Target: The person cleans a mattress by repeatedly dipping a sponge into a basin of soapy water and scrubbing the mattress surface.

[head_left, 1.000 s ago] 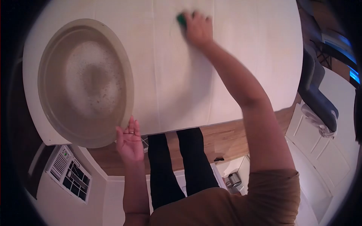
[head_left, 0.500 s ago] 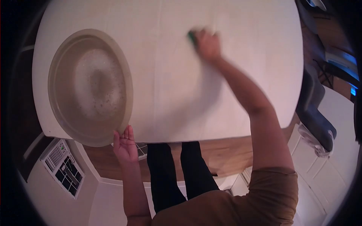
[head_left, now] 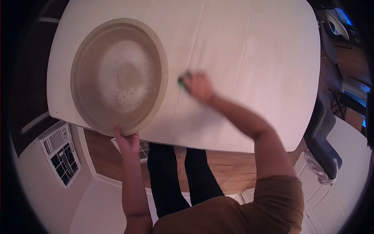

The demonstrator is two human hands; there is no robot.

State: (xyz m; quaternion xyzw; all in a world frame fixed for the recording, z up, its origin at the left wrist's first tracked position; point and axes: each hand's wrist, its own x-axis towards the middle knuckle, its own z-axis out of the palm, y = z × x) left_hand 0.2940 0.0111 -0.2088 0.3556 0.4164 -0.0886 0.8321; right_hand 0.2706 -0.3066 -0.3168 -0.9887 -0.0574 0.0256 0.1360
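From the head view, the right hand (head_left: 199,87) looks to be rubbing a small dark green thing (head_left: 181,81) over the big creamy white surface (head_left: 272,58) with long lines on it. The hand is blurry, so I think it is on the move. Its fingers are bent and close together, clamped on the green thing. That thing is just beside the big round beige plastic basin (head_left: 164,74), on the side toward the right arm (head_left: 241,117). It is not in the basin, which has cloudy water (head_left: 126,74) with white bubbles in it.

A good move from here calls for a snug hold on the green thing, held low, and some care not to bump the basin.

The right arm comes in from the low right, bends at the elbow, and slants up and across. The left arm (head_left: 134,183) goes almost straight up to the basin. The left hand (head_left: 127,143) seems to hold the near rim, with one finger or the thumb up over it. The others look tucked below, but I cannot see them all.
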